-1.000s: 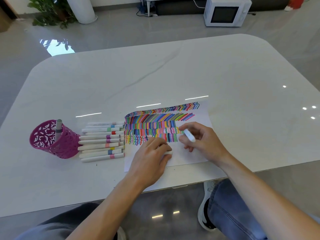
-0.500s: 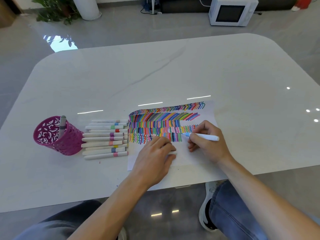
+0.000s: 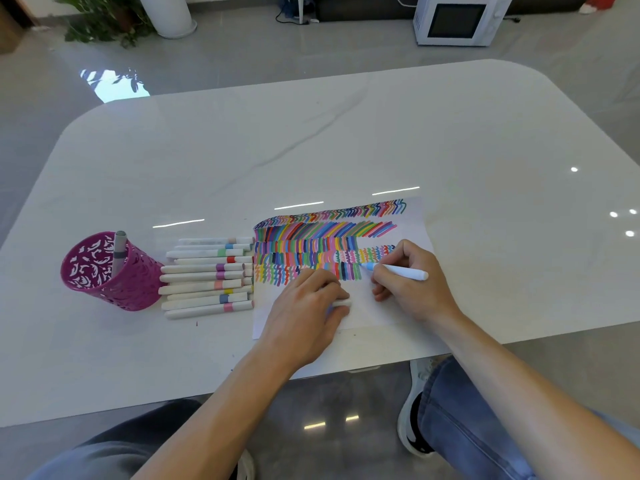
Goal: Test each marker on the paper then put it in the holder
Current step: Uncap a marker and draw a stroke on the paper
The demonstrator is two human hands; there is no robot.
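Note:
My right hand (image 3: pixel 412 285) grips a white marker with a light blue tip (image 3: pixel 398 270); the tip touches the paper (image 3: pixel 367 306) at the end of the third row of coloured strokes. My left hand (image 3: pixel 304 313) rests on the paper's lower part and holds a white cap (image 3: pixel 341 302) between thumb and fingers. A row of several capped white markers (image 3: pixel 207 277) lies to the left of the paper. The magenta cut-out holder (image 3: pixel 104 271) stands further left, with one grey marker (image 3: pixel 118 251) upright in it.
The white table (image 3: pixel 346 140) has its near edge just below my hands. My knees and a shoe show below it. On the floor beyond are a microwave (image 3: pixel 457 19), a plant (image 3: pixel 104 22) and a white column base.
My right hand turned the marker from pointing up to tip-down and set its tip on the paper at the third row. My left hand has stayed on the paper with the cap.

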